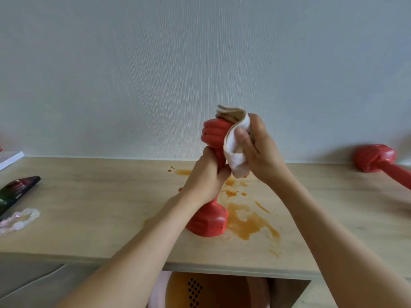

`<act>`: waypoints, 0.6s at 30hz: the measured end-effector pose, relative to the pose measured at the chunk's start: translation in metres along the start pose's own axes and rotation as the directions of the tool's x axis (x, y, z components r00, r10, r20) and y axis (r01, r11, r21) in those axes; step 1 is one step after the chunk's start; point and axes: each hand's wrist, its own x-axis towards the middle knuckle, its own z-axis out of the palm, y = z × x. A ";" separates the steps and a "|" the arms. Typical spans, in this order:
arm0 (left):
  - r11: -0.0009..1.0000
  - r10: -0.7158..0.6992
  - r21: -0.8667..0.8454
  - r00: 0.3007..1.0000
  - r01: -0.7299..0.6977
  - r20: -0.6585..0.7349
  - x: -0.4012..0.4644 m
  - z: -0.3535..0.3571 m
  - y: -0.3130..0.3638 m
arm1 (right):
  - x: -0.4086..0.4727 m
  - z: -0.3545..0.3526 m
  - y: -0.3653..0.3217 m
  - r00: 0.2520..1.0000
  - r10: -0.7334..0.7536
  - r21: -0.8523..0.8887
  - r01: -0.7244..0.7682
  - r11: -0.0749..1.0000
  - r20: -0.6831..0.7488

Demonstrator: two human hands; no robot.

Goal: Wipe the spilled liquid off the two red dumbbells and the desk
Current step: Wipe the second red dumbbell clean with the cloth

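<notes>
Near the middle of the frame one red dumbbell (209,221) stood on end on the desk (100,218), its lower head planted at the edge of the orange spill (249,221). The left hand (204,176) was wrapped tight around the handle, holding it upright. The right hand (258,147) had its fingers and thumb curled around a white cloth (233,150), already stained tan along the top, and pressed it against the upper head of the dumbbell.

The second dumbbell (378,162) lay on its side at the far right of the frame, well apart from the spill. At the left edge sat a dark object (17,192) and a pale crumpled thing (20,218); neither could be identified.

To do this step well, the cloth probably needed to work into the grooves of the head, with the left hand turning the handle so each face came round. A clean fold would lift more than the stained part. The bottom head stood in liquid, so it likely wanted wiping as well before being set down on a dry part of the desk.
</notes>
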 end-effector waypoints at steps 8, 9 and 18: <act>0.999 0.019 0.043 1.000 -0.020 0.012 0.005 0.004 0.001 | -0.005 0.006 -0.005 0.993 0.058 -0.061 -0.064 0.996 -0.098; 0.999 0.025 0.031 1.000 -0.026 0.012 0.004 0.005 0.000 | -0.007 0.007 -0.007 0.995 0.023 -0.109 -0.034 0.994 -0.100; 0.998 0.067 -0.004 0.996 -0.066 0.067 0.001 0.008 0.005 | 0.003 -0.012 0.006 0.982 0.186 0.517 -0.170 0.839 0.020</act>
